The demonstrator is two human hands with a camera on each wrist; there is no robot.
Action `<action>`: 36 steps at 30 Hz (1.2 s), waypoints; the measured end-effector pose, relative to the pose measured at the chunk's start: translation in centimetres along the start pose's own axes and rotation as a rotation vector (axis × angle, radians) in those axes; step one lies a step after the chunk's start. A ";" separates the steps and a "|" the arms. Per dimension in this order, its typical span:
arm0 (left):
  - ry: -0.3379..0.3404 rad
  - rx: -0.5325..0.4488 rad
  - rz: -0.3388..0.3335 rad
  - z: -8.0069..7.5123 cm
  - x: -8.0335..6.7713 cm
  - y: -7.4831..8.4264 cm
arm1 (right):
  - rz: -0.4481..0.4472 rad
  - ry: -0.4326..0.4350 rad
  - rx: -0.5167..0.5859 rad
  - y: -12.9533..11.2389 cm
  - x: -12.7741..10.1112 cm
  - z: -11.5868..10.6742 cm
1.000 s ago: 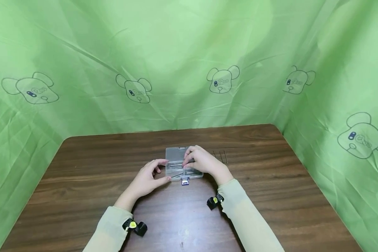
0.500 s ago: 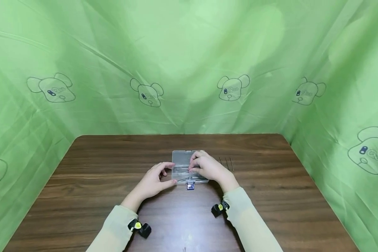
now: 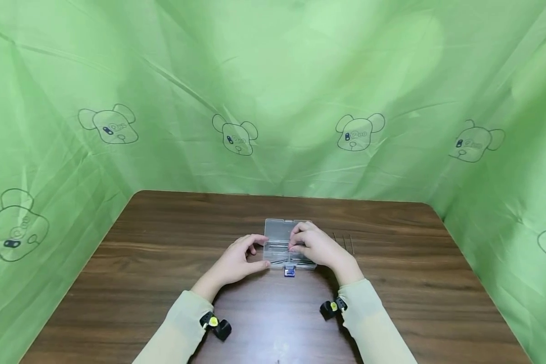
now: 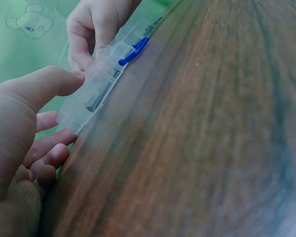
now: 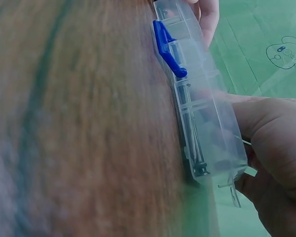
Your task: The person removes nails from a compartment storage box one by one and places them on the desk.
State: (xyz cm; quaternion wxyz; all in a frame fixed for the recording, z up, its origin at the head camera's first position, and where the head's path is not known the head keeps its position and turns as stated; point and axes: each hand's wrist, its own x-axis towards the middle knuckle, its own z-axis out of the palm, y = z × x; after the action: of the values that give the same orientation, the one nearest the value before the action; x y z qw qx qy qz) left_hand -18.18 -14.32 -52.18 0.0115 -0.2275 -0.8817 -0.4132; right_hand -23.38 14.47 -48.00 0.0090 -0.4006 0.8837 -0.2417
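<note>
A small clear plastic box (image 3: 276,236) with a blue latch (image 3: 289,272) lies open on the brown table (image 3: 164,263). Several thin metal pins (image 5: 195,143) lie in its compartments. My left hand (image 3: 261,250) grips the box's left end, thumb (image 4: 49,81) on the front corner and fingers behind. My right hand (image 3: 294,244) hovers over the box's right half with its fingers curled, pinching a thin pin (image 5: 245,142). In the right wrist view, the box (image 5: 202,123) and latch (image 5: 167,47) are close up. The left wrist view shows the box (image 4: 106,79) edge-on.
Three loose pins (image 3: 343,243) lie side by side on the table just right of my right hand. Green cloth with bear drawings (image 3: 236,136) walls in the table at the back and on both sides.
The head view has swung left, so everything sits further right in the frame. Both hands stay at the box in the same hold.
</note>
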 end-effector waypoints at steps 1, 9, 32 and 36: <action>-0.002 -0.002 0.003 0.1 0.1 0.1 | -0.004 0.001 -0.002 0.0 -0.2 -0.1; 0.004 0.000 -0.007 -0.1 0.1 0.6 | 0.022 -0.005 0.043 -0.2 -0.4 -1.1; 0.004 -0.003 -0.012 0.1 0.1 0.5 | 0.202 0.210 0.174 1.2 -5.6 -6.3; 0.000 -0.002 -0.015 0.0 0.1 0.5 | 0.299 0.241 0.216 2.7 -7.1 -6.5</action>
State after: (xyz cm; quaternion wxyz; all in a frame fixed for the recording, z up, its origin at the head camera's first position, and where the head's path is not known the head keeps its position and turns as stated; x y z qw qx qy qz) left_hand -18.04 -14.01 -51.81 0.0080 -0.2209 -0.8829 -0.4143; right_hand -21.84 23.79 -44.73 -0.0182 -0.2298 0.8971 -0.3770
